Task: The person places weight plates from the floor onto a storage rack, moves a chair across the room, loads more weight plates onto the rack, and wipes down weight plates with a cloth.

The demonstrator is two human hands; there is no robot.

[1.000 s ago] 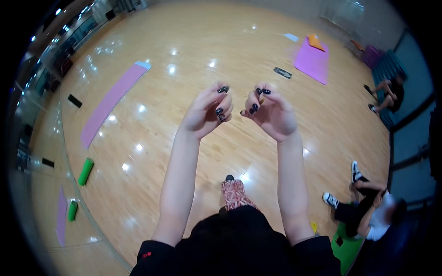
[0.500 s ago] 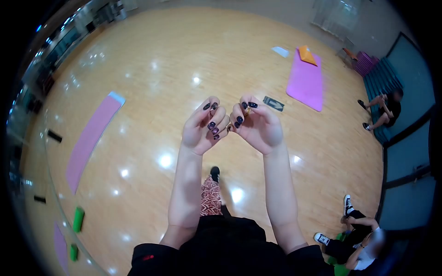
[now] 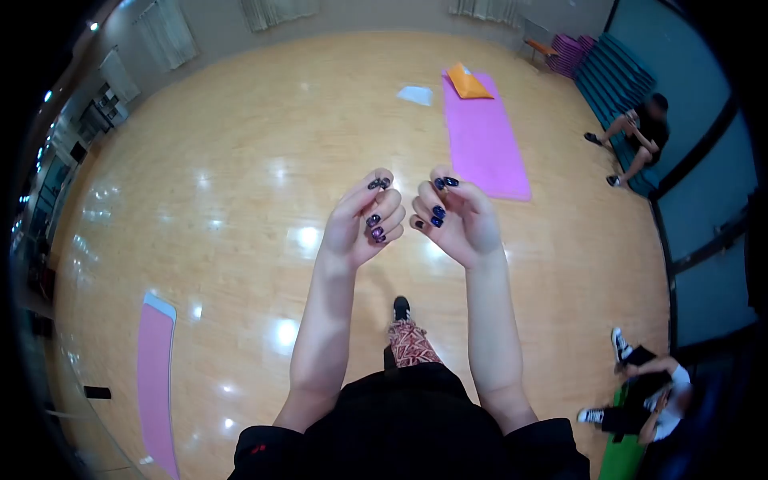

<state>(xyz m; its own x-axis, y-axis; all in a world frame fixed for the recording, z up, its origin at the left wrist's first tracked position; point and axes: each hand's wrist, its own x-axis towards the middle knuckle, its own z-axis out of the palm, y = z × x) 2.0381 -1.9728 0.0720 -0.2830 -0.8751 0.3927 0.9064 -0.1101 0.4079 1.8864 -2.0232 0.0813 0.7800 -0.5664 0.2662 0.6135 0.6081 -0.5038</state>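
Observation:
Both of my hands are raised in front of me over the wooden floor, with dark painted nails and the fingers curled toward the palms. My left hand [image 3: 366,218] is closed, thumb and forefinger tips pressed together. My right hand [image 3: 458,216] is pinched in the same way, with a small gap between it and the left. Anything inside either pinch is too small to make out. Below them, a dark shoe [image 3: 402,307] and a red patterned trouser leg [image 3: 414,344] show on the floor.
A pink mat [image 3: 484,148] with an orange packet [image 3: 469,83] lies ahead, near a white sheet [image 3: 415,95]. Another pink mat [image 3: 155,384] is at left. One person [image 3: 645,132] sits by stacked teal mats [image 3: 612,76]; another [image 3: 664,400] sits at lower right.
My hands have moved slightly apart, still pinched. The view has shifted forward: the mat with the orange packet looks closer, the left mat sits lower, and the dark floor sign is out of sight.

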